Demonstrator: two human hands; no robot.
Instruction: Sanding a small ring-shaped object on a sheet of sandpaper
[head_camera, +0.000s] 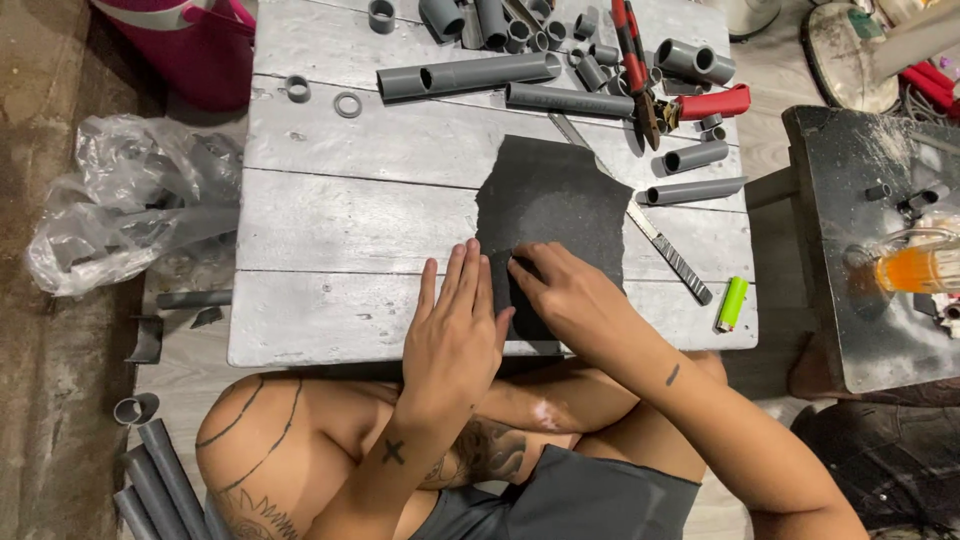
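Observation:
A torn black sheet of sandpaper (555, 195) lies on a low grey plank table (350, 220). My left hand (455, 325) rests flat, fingers together, on the sheet's near left edge and the table beside it. My right hand (560, 295) is just to its right, fingers bent down onto the sheet with the fingertips pinched at one spot. Whatever is under those fingertips is hidden. The two hands touch at the thumbs. My crossed legs are below the table's near edge.
Several grey pipe pieces (470, 75) and rings lie along the table's far side with red-handled cutters (700, 103). A flat metal blade (665, 245) and a green lighter (732, 303) lie to the right. A plastic bag (130, 200) and more pipes (150, 480) are on the left floor; a black side table (870, 300) holds an orange drink.

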